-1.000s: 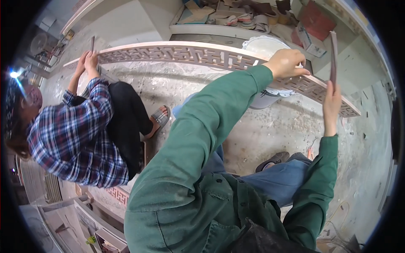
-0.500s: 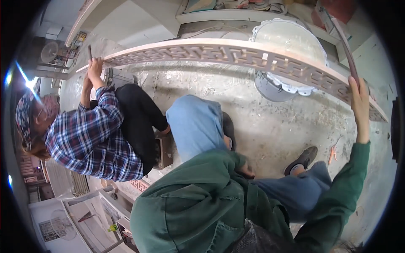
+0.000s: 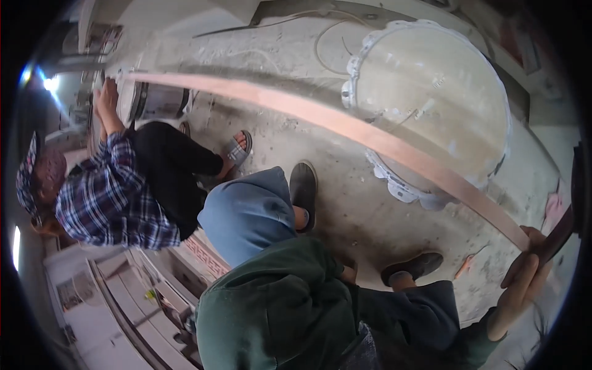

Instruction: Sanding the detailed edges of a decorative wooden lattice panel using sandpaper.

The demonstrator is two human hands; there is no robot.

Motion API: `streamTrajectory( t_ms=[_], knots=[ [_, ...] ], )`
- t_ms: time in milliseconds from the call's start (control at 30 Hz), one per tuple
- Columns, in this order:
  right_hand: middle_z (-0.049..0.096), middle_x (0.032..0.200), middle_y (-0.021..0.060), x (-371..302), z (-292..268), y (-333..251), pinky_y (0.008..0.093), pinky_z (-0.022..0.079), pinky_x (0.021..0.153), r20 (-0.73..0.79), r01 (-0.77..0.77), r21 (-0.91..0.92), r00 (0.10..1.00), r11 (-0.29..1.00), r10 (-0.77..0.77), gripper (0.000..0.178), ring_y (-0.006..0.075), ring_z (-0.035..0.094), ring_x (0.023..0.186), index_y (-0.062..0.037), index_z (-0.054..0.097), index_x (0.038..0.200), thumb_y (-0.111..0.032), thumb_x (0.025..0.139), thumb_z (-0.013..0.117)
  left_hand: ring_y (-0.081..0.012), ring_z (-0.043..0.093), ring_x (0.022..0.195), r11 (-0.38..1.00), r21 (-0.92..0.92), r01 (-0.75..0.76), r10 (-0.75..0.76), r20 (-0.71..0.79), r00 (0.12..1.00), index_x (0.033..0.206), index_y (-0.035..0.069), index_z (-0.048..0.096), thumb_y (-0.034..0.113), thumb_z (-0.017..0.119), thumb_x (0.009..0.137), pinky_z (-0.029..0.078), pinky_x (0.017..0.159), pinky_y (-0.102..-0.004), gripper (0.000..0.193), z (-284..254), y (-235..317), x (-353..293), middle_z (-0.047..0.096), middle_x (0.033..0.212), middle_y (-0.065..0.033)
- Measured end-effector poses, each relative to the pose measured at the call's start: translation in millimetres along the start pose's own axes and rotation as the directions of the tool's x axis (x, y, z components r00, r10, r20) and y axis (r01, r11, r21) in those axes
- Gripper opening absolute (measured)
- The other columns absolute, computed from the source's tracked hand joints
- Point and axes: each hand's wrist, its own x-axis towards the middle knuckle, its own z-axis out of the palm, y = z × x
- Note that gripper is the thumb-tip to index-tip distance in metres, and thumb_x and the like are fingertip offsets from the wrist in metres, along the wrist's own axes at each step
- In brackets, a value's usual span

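A long, narrow wooden board (image 3: 320,114), pale pinkish on its upper edge, spans the view from the co-worker at far left to my right side. My right hand (image 3: 521,287) is at its right end, fingers closed round a dark brown strip (image 3: 558,237) that lies against or beside the board's end. How the two touch is blurred. My left hand (image 3: 349,274) is low by my knees, mostly behind the green sleeve, its fingers hidden. The co-worker's hands (image 3: 106,105) are at the board's far end.
A round, pale tabletop-like piece with a scalloped white rim (image 3: 502,92) stands beyond the board. The co-worker in a plaid shirt (image 3: 114,206) sits at left. An orange-handled tool (image 3: 465,265) lies on the floor near my shoe (image 3: 414,268). A cable (image 3: 324,43) runs along the floor.
The board has turned, so its carved openwork face is out of sight and its plain edge shows. My right hand has come lower and nearer with the dark strip.
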Motion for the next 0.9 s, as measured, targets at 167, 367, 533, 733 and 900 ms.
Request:
streamTrajectory(
  t_ms=[167, 367, 533, 733, 900],
  knots=[
    [0.058, 0.094, 0.0047, 10, -11, 2, 0.0172, 0.020, 0.039, -0.039, -0.114, 0.107, 0.992, 0.988, 0.119, 0.032, 0.0001, 0.029, 0.043, 0.0011, 0.050, 0.120, -0.023, 0.100, 0.041, -0.0322, 0.060, 0.099, 0.721, -0.426, -0.547, 0.457, -0.300, 0.837, 0.101, -0.001, 0.067, 0.045, 0.061, 0.085, 0.042, 0.085, -0.0434, 0.048, -1, 154, 134, 0.065, 0.099, -0.0210],
    [0.049, 0.079, 0.0021, 10, 0, 4, 0.0252, 0.038, 0.064, 0.048, 0.095, -0.055, 0.995, 0.994, -0.093, 0.022, 0.0118, 0.044, 0.069, -0.0020, 0.054, 0.105, -0.022, 0.098, 0.048, -0.0350, 0.062, 0.085, 0.685, 0.206, -0.698, 0.647, -0.614, 0.453, 0.096, 0.002, 0.069, 0.049, 0.065, 0.077, 0.045, 0.077, -0.0450, 0.052, -78, 176, 8, 0.066, 0.088, -0.0220],
    [0.059, 0.086, 0.0168, 13, 3, 10, 0.0371, 0.044, 0.070, -0.053, 0.278, -0.125, 0.957, 0.952, -0.286, 0.030, 0.0301, 0.058, 0.079, -0.0034, 0.055, 0.110, -0.030, 0.096, 0.049, -0.0148, 0.061, 0.067, 0.671, 0.097, -0.735, 0.596, -0.661, 0.456, 0.082, 0.004, 0.068, 0.030, 0.063, 0.083, 0.048, 0.061, -0.0335, 0.027, -182, 232, -212, 0.065, 0.071, -0.0075],
    [0.053, 0.074, 0.0066, 22, -1, 21, 0.0330, 0.041, 0.063, -0.036, 0.253, 0.008, 0.967, 0.967, -0.252, 0.027, 0.0182, 0.052, 0.069, -0.0037, 0.054, 0.098, -0.031, 0.096, 0.051, -0.0126, 0.066, 0.078, 0.429, 0.210, -0.878, 0.720, -0.667, 0.192, 0.093, 0.004, 0.066, 0.021, 0.062, 0.090, 0.051, 0.073, -0.0249, 0.018, -232, 254, -458, 0.069, 0.087, -0.0058],
    [0.052, 0.068, 0.0007, 13, 21, -6, 0.0279, 0.038, 0.047, -0.047, 0.089, 0.137, 0.995, 0.986, -0.084, 0.028, 0.0096, 0.046, 0.055, -0.0061, 0.058, 0.100, -0.033, 0.094, 0.054, -0.0093, 0.059, 0.073, 0.278, 0.232, -0.932, 0.433, -0.896, -0.094, 0.102, 0.003, 0.057, 0.029, 0.055, 0.095, 0.045, 0.062, -0.0219, 0.027, -288, 200, -483, 0.063, 0.085, -0.0034]
  ],
)
